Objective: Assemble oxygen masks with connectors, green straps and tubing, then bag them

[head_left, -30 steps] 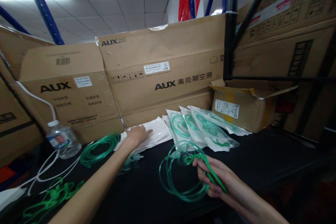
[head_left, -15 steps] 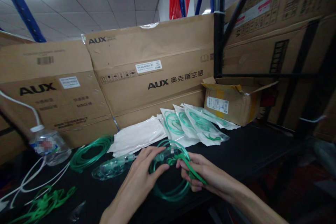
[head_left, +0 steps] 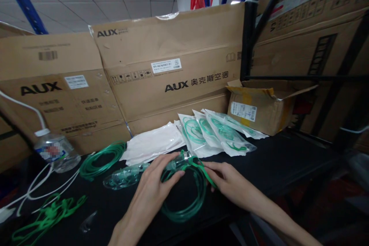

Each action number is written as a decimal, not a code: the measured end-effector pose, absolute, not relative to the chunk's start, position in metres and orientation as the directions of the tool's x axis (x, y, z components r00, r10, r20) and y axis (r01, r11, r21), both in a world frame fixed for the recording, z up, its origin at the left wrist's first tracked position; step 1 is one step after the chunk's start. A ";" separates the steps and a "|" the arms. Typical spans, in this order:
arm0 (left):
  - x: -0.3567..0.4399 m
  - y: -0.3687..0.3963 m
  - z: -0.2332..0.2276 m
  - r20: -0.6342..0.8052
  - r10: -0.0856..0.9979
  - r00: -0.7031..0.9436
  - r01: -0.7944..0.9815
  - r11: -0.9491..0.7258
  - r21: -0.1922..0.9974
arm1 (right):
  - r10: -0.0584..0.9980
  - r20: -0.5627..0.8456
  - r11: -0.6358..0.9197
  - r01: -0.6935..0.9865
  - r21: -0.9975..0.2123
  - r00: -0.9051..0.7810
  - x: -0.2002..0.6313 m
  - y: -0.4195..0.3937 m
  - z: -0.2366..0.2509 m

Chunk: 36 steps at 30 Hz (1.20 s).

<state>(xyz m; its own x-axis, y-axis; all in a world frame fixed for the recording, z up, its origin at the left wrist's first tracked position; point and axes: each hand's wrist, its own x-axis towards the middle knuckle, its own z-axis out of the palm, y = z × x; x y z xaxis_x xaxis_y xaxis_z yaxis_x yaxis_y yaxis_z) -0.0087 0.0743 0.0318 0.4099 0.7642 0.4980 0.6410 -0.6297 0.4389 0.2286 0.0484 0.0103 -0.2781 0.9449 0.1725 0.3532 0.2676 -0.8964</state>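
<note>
Head view: I have the left hand (head_left: 157, 180) half-curled round the mask (head_left: 175, 164), over the table (head_left: 276, 159) before the packets (head_left: 155, 143); the right hand (head_left: 227, 180) pinches its green strap (head_left: 206, 173). Tubing (head_left: 198, 196) loops between. Seemingly strap-arranging; next calls for steady left fingers.

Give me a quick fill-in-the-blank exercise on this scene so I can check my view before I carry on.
1. The strap pinched in the right hand is ____ in colour.
2. The large three-letter word on the cardboard is ____.
3. The clear bottle stands near the ____ edge of the picture.
4. As seen in the picture, the open box sits to the ____ of the white stack.

Missing words: green; AUX; left; right.
</note>
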 end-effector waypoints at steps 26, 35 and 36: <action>-0.028 0.076 0.023 0.440 0.845 0.305 0.583 -0.531 0.615 | 0.688 0.413 0.725 0.557 -0.405 -0.597 0.197 0.071 0.057; -0.031 0.077 0.033 0.547 0.712 0.439 0.636 -0.677 0.370 | 0.727 0.323 0.687 0.656 -0.313 -0.607 0.181 0.083 0.070; -0.031 0.078 0.034 0.555 0.700 0.450 0.644 -0.685 0.342 | 0.725 0.324 0.688 0.659 -0.304 -0.608 0.180 0.086 0.071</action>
<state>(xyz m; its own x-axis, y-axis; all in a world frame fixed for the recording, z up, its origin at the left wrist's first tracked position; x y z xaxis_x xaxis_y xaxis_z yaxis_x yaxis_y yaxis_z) -0.0309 0.0776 0.0340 0.4503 0.6997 0.5547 0.6436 -0.6849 0.3415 0.1797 0.0859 0.0706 -0.6077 0.7250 0.3243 0.6589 0.6882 -0.3037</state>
